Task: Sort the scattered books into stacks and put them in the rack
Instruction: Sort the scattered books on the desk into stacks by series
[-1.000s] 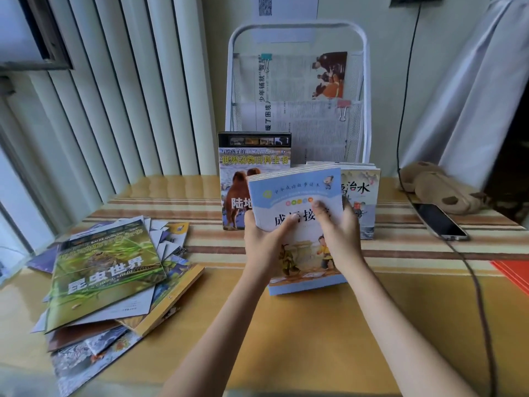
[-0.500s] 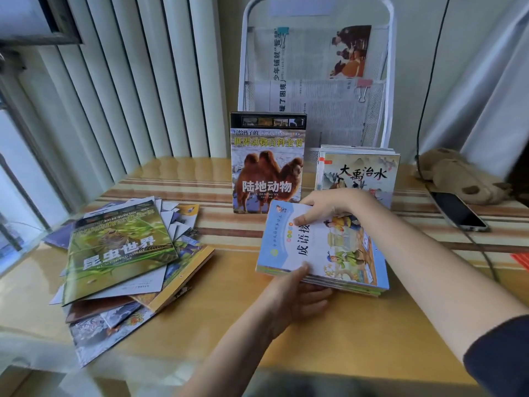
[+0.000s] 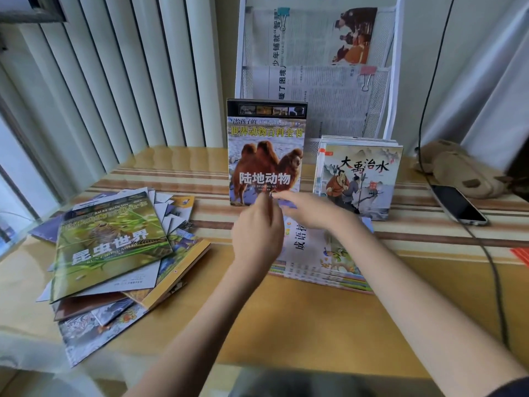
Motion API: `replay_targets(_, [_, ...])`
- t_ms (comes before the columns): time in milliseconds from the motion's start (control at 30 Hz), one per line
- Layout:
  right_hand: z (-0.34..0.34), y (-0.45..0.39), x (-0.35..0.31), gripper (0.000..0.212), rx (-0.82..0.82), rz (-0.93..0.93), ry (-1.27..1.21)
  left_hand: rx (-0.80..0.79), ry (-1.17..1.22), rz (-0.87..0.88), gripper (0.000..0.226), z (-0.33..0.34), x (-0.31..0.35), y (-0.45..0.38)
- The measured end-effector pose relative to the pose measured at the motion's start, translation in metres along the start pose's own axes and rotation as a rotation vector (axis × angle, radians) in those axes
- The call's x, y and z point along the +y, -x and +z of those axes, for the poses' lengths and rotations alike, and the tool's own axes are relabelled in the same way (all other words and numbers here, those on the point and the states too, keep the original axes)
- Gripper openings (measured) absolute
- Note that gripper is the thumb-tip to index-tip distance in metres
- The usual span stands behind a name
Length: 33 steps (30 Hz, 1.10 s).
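1. Flat on the worktop lies the small stack of blue-covered books, squared up in front of the white rack, not yet in it.
2. Both hands hover over its far edge. The left hand has fingers curled together, the right hand reaches flat across; whether either actually pinches a cover cannot be told.
3. Lifting by the top cover alone would likely fan the thin books and spill the stack.
4. Just behind, the camel book and the upright picture-book stack stand on edge; a knuckle brushing them could tip them forward.
5. To the left, the scattered pile overhangs loosely and could slide if nudged.
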State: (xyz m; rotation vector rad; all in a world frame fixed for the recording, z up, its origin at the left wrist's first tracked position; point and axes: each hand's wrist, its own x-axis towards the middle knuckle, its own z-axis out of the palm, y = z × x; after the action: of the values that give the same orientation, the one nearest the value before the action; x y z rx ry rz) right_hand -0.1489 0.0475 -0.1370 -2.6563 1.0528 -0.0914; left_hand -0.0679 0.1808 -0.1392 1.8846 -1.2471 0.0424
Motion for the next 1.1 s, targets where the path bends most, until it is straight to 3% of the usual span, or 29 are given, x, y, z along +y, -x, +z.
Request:
replay_targets(67, [0.028,0.01,-0.002,0.045,0.044,0.048,0.047,-0.224,-0.213,0.087,0.039,0.025,-0.017,-0.019])
replay_targets(133, [0.042,0.021,-0.004,0.049,0.081,0.128,0.143,-0.548,-0.104,0.031,0.052,0.043,-0.03,-0.026])
replay_targets(167, [0.043,0.022,-0.003,0.05,0.088,0.139,0.154,-0.627,-0.023,0.01,0.054,0.048,-0.034,-0.027])
replay_targets(367, [0.034,0.026,-0.011,0.05,0.091,0.151,0.077,-0.623,0.056,0.026,0.053,0.042,-0.034,-0.028])
replay_targets(433, [0.031,0.03,-0.023,0.051,0.171,0.154,0.003,-0.562,0.065,0.044,0.053,0.03,-0.042,-0.03])
replay_targets(533, [0.032,0.017,-0.063,0.048,0.356,-0.012,-0.151,-0.27,0.038,0.016,0.046,-0.008,-0.068,-0.04])
replay_targets(633, [0.041,-0.006,-0.123,0.044,0.279,-0.146,-0.35,0.01,-0.101,-0.09,0.033,-0.061,-0.109,-0.045])
replay_targets(700, [0.053,-0.023,-0.158,0.048,0.166,-0.185,-0.387,0.113,-0.265,-0.262,0.034,-0.093,-0.144,-0.042])
replay_targets(800, [0.073,-0.042,-0.194,0.058,0.033,-0.147,-0.259,0.084,-0.463,-0.618,0.055,-0.128,-0.198,-0.026])
replay_targets(867, [0.086,-0.048,-0.208,0.064,0.035,-0.088,-0.203,0.018,-0.436,-0.749,0.076,-0.14,-0.221,-0.015])
replay_targets(933, [0.094,-0.046,-0.216,0.058,0.129,-0.053,-0.185,0.047,-0.411,-0.71,0.08,-0.144,-0.23,-0.007])
replay_targets(1000, [0.096,-0.046,-0.218,0.045,0.206,-0.019,-0.258,0.13,-0.357,-0.633,0.063,-0.146,-0.227,-0.006])
replay_targets(1100, [0.093,-0.047,-0.217,0.04,0.25,0.0,-0.319,0.217,-0.115,-0.598,0.054,-0.147,-0.222,-0.008])
